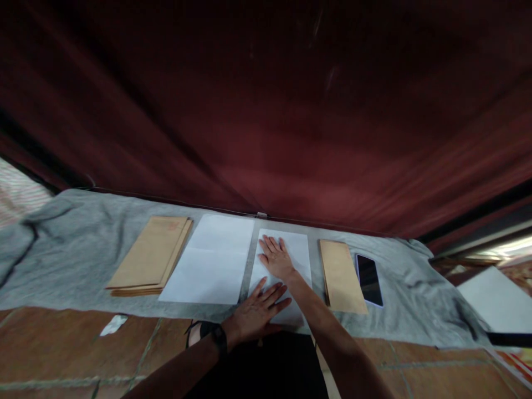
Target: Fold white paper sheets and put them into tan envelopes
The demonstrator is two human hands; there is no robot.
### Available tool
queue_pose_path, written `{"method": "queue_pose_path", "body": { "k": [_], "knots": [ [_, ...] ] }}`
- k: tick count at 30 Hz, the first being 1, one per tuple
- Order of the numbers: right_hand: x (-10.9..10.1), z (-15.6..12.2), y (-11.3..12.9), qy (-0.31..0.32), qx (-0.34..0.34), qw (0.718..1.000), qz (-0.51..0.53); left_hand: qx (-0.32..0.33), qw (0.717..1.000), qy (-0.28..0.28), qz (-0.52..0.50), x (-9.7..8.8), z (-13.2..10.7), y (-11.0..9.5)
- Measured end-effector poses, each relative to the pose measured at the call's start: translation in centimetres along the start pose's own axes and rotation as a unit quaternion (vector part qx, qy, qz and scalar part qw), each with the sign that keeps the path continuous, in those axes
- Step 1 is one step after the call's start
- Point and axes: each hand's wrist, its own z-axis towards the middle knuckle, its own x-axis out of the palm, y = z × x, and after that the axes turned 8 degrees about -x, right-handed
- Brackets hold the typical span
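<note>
Both of my hands lie on a white sheet of paper (pixel 297 249) in front of me. My right hand (pixel 276 257) rests flat on its upper part, fingers spread. Nearer to me, my left hand (pixel 260 310) presses its lower left part with the fingers stretched out; a dark band circles that wrist. The forearms and hands cover much of the sheet. Left of it is a larger white sheet (pixel 211 257) with a faint crease across it. A stack of brown envelopes (pixel 147 255) sits farther left. On the right is a smaller pile of brown envelopes (pixel 341 277).
A phone (pixel 369 281) with a dark screen lies right of the smaller pile. Everything rests on a grey cloth (pixel 411 282) over the tiled floor (pixel 62 349). A dark red curtain-like surface (pixel 266 138) rises behind it. A scrap of white tissue (pixel 113 325) is at the left.
</note>
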Motion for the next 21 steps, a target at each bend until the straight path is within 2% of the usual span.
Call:
{"method": "queue_pose_path", "body": {
  "k": [5, 12, 17, 21],
  "knots": [
    [-0.4, -0.3, 0.3, 0.005, -0.022, 1.000, 0.008, 0.003, 1.000, 0.000, 0.016, 0.2, 0.1, 0.2],
    [-0.8, -0.5, -2.6, -0.019, 0.060, 0.998, -0.006, 0.009, 1.000, -0.004, 0.002, -0.3, 0.0, 0.3],
    [-1.3, -2.8, -5.5, -0.051, 0.117, 0.992, -0.016, 0.013, 1.000, -0.014, 0.002, -0.1, -0.1, 0.4],
    [-1.6, -5.1, -6.1, -0.077, 0.148, 0.986, -0.019, 0.014, 1.000, -0.022, -0.003, 0.1, -0.2, 0.6]
  ]
}}
